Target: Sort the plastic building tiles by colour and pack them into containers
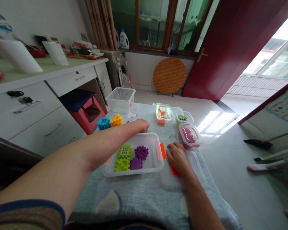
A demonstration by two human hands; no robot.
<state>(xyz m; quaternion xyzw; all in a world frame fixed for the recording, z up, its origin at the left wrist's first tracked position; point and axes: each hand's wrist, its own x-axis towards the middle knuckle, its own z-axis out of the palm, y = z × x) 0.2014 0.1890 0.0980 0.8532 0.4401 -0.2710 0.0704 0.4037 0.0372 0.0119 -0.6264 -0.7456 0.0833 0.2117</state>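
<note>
My left hand (143,125) reaches across to just beyond the far rim of a clear plastic bin (153,164); its fingers bend down out of sight. In that bin lie green interlocking blocks (123,163), one with a white window grid, and purple blocks (141,152). My right hand (179,155) rests with loosely spread fingers on a clear lid (196,166) that has a red-orange handle (176,171), right of the bin. An orange latch (163,151) sticks out from the bin's right side. Blue blocks (103,123) and yellow blocks (116,120) stand near my left forearm.
A larger clear bin (120,99) stands at the table's far left. At the far right are lidded containers with orange pieces (161,113) and pink pieces (189,134), plus a tub with a green piece (182,118). A pink stool (91,111) stands beyond the table's left side.
</note>
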